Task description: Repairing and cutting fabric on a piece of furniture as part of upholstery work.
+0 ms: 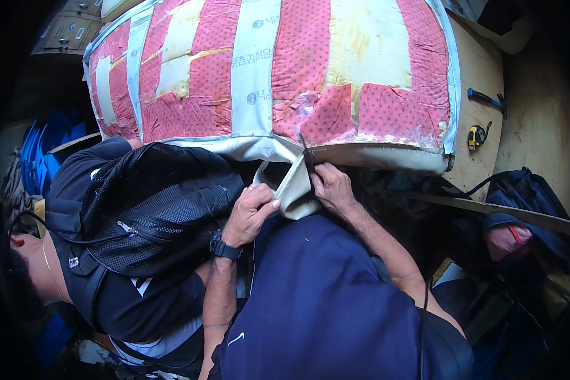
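A large upside-down seat cushion lies in front of me, patched with red dotted foam and white tape strips, with a cream cover wrapped around its edge. My left hand, with a black watch on the wrist, grips a loose flap of the cream cover at the cushion's near edge. Just right of the flap, my right hand is closed around a thin dark tool whose tip points up against the cover's edge. My dark blue shirt fills the lower middle of the view.
Another person in a black shirt with a black mesh backpack leans in at my left. The cushion rests on a wooden board that carries a blue-handled tool and a yellow tape measure. A dark blue bag lies at the right.
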`<action>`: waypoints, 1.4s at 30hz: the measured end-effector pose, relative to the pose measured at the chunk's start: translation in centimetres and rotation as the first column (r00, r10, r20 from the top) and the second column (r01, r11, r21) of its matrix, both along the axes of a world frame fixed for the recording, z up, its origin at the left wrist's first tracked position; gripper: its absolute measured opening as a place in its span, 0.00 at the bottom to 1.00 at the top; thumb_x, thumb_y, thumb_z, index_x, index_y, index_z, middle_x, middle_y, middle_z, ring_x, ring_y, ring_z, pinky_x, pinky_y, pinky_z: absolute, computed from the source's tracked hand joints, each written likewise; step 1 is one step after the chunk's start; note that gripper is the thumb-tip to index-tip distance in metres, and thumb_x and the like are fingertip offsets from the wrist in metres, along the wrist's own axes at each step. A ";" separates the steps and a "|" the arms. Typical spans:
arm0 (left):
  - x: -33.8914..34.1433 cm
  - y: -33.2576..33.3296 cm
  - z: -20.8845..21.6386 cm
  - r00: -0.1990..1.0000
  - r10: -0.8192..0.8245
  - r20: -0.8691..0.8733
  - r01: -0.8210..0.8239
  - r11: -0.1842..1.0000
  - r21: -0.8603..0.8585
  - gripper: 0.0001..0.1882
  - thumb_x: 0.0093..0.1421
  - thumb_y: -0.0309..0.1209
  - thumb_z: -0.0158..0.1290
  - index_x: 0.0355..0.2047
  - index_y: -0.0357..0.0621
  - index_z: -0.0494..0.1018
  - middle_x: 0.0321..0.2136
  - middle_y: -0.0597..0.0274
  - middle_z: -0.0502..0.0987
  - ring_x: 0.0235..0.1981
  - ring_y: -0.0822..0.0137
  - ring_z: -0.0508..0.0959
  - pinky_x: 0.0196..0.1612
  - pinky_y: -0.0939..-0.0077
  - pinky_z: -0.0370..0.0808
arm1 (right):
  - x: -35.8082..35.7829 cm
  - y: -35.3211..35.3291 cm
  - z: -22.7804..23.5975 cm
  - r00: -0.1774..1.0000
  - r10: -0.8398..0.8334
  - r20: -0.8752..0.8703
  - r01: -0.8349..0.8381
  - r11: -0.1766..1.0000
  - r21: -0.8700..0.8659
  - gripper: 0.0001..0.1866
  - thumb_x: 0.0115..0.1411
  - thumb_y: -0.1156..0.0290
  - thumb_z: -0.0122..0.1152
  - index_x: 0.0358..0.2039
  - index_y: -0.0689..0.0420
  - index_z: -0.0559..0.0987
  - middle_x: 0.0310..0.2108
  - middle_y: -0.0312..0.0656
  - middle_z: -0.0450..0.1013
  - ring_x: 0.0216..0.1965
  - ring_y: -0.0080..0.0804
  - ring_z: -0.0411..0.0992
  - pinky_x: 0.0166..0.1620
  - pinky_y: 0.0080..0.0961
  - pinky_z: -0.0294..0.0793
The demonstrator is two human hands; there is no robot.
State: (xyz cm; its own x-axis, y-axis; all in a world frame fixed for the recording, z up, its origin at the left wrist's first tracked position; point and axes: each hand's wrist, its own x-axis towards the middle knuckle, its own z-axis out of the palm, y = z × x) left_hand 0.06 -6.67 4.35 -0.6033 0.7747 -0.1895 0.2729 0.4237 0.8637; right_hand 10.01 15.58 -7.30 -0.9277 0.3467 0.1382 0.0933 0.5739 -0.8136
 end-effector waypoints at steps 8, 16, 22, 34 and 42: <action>0.3 -0.9 -0.1 0.999 0.040 0.037 -0.038 0.998 -0.041 0.11 0.67 0.32 0.56 0.31 0.37 0.73 0.28 0.59 0.70 0.34 0.58 0.71 0.46 0.64 0.67 | -1.6 -0.1 1.7 0.999 -0.017 -0.032 0.015 0.998 -0.065 0.04 0.62 0.75 0.63 0.35 0.60 0.79 0.31 0.50 0.73 0.33 0.56 0.77 0.34 0.48 0.77; 0.4 -1.1 0.0 0.999 0.032 0.032 -0.031 0.998 -0.046 0.11 0.67 0.32 0.56 0.31 0.37 0.73 0.28 0.59 0.70 0.34 0.58 0.70 0.46 0.64 0.66 | -1.8 -0.5 0.6 1.000 -0.021 0.004 0.021 0.999 -0.024 0.05 0.62 0.72 0.63 0.33 0.60 0.78 0.30 0.50 0.74 0.33 0.56 0.77 0.34 0.48 0.77; 1.2 -4.0 1.1 0.995 0.101 0.015 -0.099 0.992 -0.082 0.12 0.67 0.32 0.57 0.29 0.37 0.73 0.28 0.58 0.70 0.34 0.59 0.69 0.45 0.63 0.65 | 0.7 -0.8 0.5 1.000 0.004 0.008 -0.003 0.995 -0.102 0.05 0.62 0.74 0.65 0.34 0.63 0.80 0.29 0.51 0.74 0.30 0.52 0.76 0.33 0.43 0.75; 1.7 -3.3 0.7 0.997 0.077 -0.018 -0.078 0.996 -0.053 0.12 0.67 0.33 0.57 0.30 0.37 0.74 0.27 0.59 0.70 0.33 0.58 0.70 0.46 0.64 0.66 | -3.2 -1.4 1.0 0.999 -0.004 -0.039 0.004 1.000 -0.003 0.05 0.61 0.74 0.65 0.33 0.62 0.79 0.29 0.52 0.74 0.31 0.55 0.76 0.34 0.47 0.74; 3.1 -5.4 0.2 0.993 0.108 -0.039 -0.111 0.990 -0.081 0.11 0.67 0.33 0.58 0.30 0.37 0.75 0.28 0.59 0.71 0.34 0.58 0.70 0.45 0.63 0.66 | 0.7 -0.8 -0.3 0.995 0.085 0.042 -0.086 0.996 0.030 0.05 0.63 0.72 0.64 0.31 0.59 0.79 0.29 0.50 0.74 0.30 0.55 0.77 0.33 0.48 0.78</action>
